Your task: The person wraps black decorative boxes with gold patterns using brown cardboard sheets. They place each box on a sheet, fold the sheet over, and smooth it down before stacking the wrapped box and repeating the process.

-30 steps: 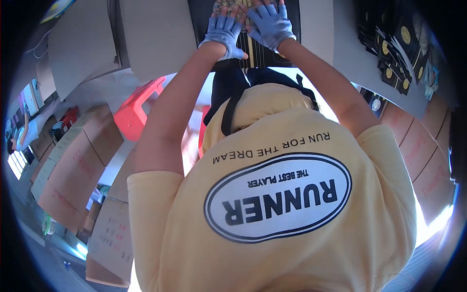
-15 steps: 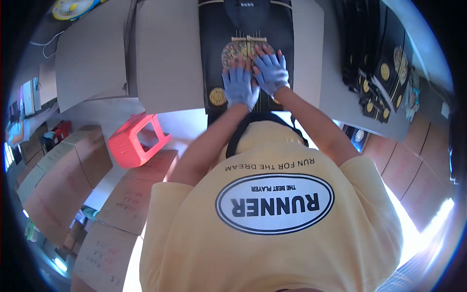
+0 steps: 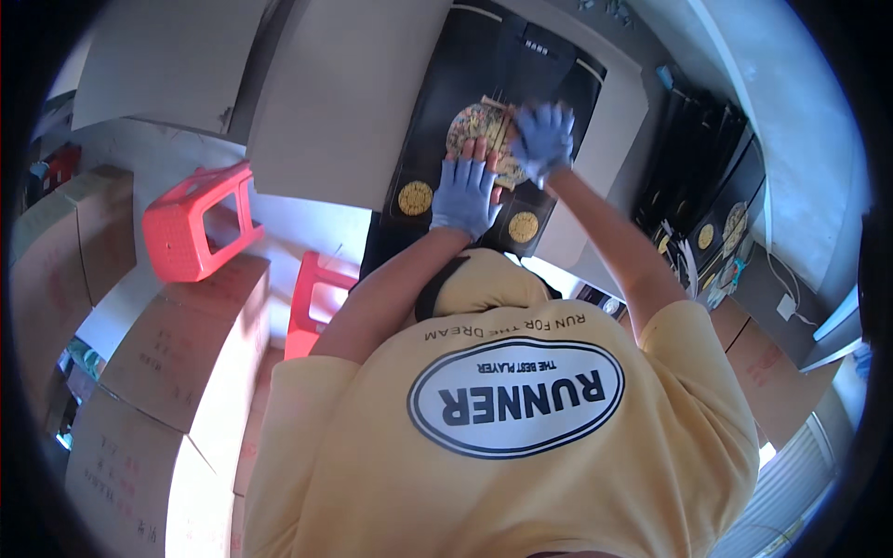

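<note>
On the grey work surface lies a flat black printed packaging piece (image 3: 465, 70) with a colourful round floral design and gold medallions. My left hand (image 3: 465, 191), in a blue-grey fingerless glove, rests flat on it with fingers stretched out at the design's lower edge. My right hand (image 3: 544, 144), gloved alike, is over the design's right side. Motion blurs it; its fingers look bent and a little apart, with nothing visible in them. Whether it touches the piece is hard to see.
More black printed pieces (image 3: 684, 167) are stacked at the right. Large grey boards (image 3: 335, 102) lie to the left. A red plastic stool (image 3: 177, 232) sits on cardboard boxes (image 3: 177, 358) at lower left, with another red stool (image 3: 307, 298) beside my left arm.
My right hand has come off its flat position on the design, its fingers now bent. The left hand stays flat. The whole view has turned and shifted.
</note>
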